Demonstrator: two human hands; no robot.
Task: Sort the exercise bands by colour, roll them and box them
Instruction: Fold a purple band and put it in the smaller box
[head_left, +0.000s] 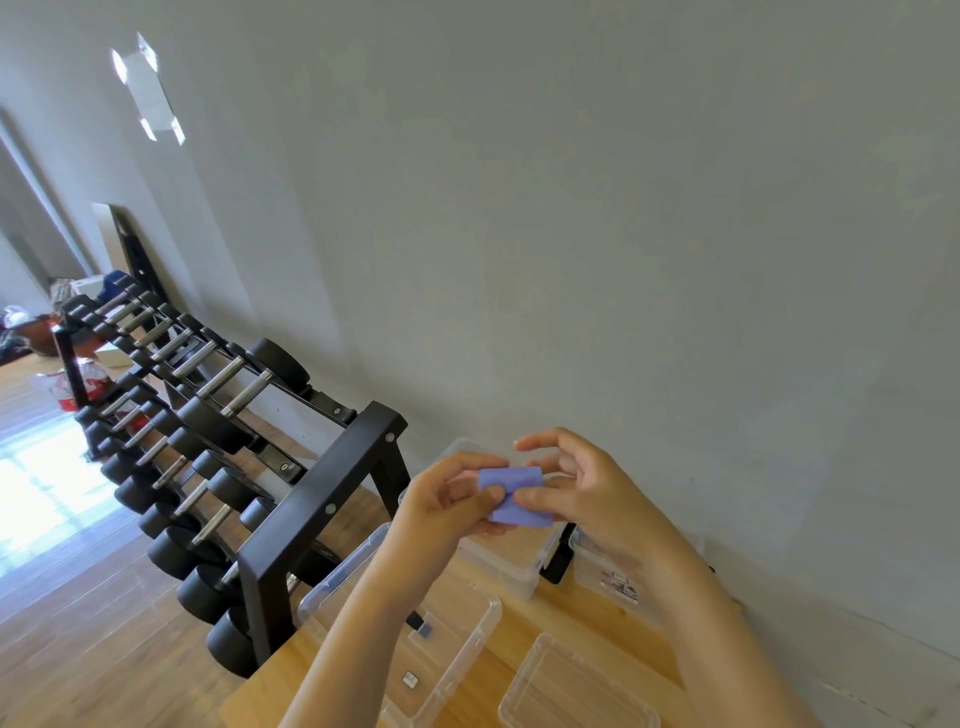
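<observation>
The purple band (511, 478) sits between the two hands, held in the air above the wooden table (524, 618). It lies at three o'clock from the left hand (447, 501) and at nine o'clock from the right hand (592, 488). Its upper part is a short roll, and a loose flap hangs from it toward five o'clock.

One band is in the hands. A bluish strip shows through the wall of the near box (467, 639) at its eleven o'clock corner; I cannot tell whether it is a band. There are four clear plastic containers on the table. The near box lies under the left forearm. The flat tray (571, 686) is at four o'clock from it. The far box (509, 561) is below and behind the hands. The right box (592, 566) stands beside the far box at three o'clock. One black dumbbell rack (322, 499) stands at nine o'clock from the table, holding two tiers of dumbbells along the grey wall (623, 208).

Both forearms rise from six o'clock and converge at the band. The left hand pinches the roll's left end, its fingers curled over the top and its thumb beneath. The right hand pinches the band too: its thumb presses where roll meets flap, its lower fingers are behind the band, and its forefinger arches free above.
</observation>
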